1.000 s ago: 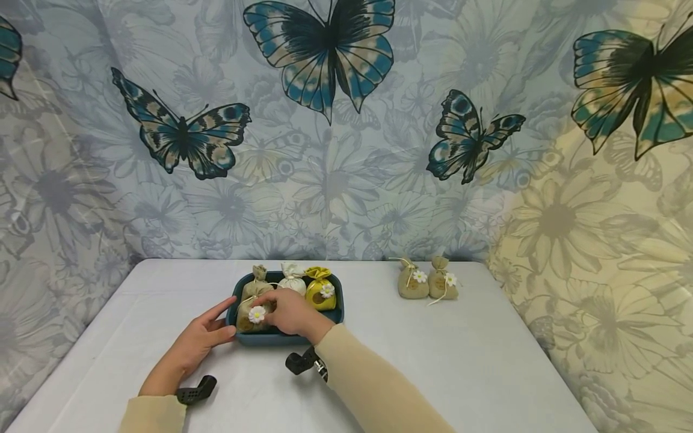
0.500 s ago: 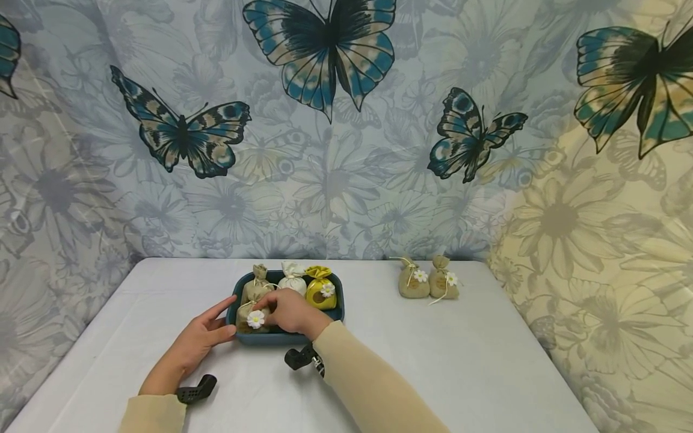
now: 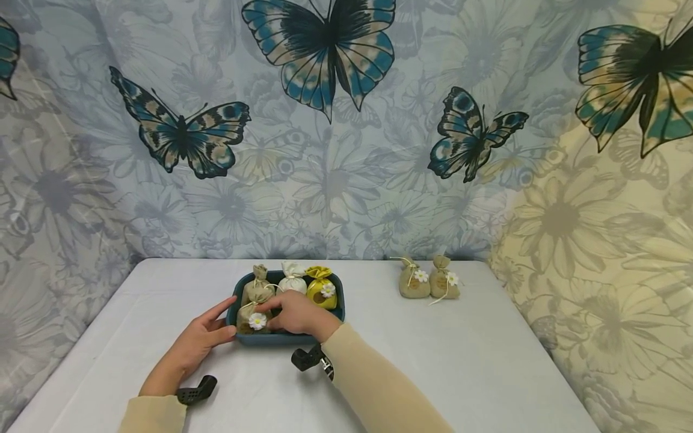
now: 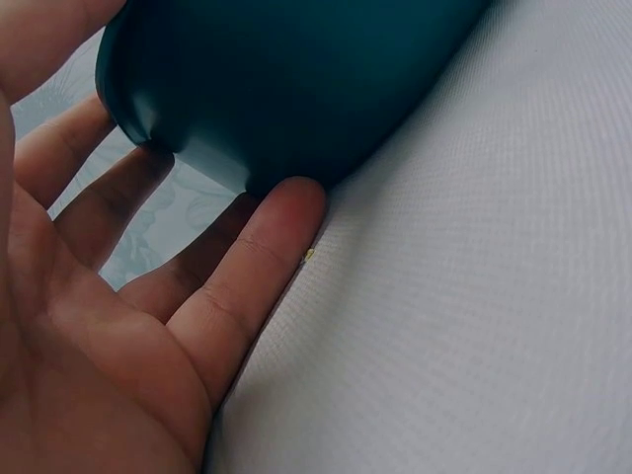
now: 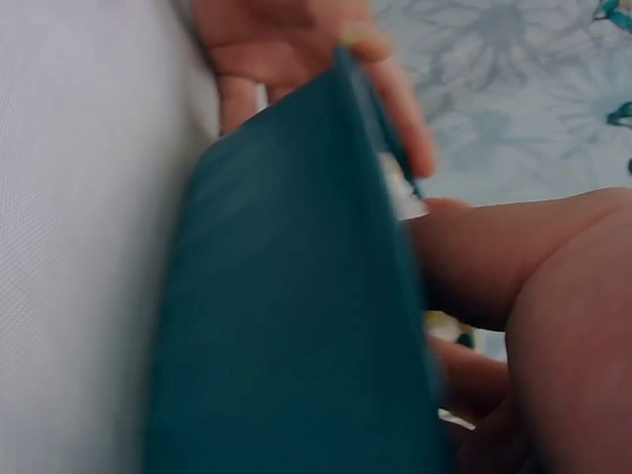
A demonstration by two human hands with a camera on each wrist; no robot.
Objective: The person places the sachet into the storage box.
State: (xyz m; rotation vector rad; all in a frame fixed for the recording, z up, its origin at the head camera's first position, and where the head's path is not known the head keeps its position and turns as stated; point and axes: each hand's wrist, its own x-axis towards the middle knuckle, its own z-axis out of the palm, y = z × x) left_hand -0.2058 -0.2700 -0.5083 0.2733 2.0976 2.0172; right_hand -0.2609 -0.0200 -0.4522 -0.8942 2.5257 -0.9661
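A dark teal tray (image 3: 273, 340) holds several small drawstring pouches. At its left are two burlap pouches, the front burlap pouch (image 3: 246, 319) with a white daisy and the rear burlap pouch (image 3: 257, 293) behind it. A white pouch (image 3: 292, 282) and a yellow pouch (image 3: 319, 294) stand to their right. My left hand (image 3: 197, 343) touches the tray's left end with spread, straight fingers; the thumb (image 4: 281, 217) lies along its side in the left wrist view. My right hand (image 3: 298, 314) reaches over the front rim, its fingertips loosely at the front pouch's right side.
Two more burlap pouches with daisies, a left pouch (image 3: 414, 282) and a right pouch (image 3: 445, 282), stand side by side at the back right of the white-covered table (image 3: 433, 361). A butterfly-printed cloth (image 3: 335, 198) hangs behind the table's back edge.
My right hand has shifted slightly to the right, its fingers drawing back from the front burlap pouch. That pouch has settled a little lower in the tray. My left hand has stayed in place.
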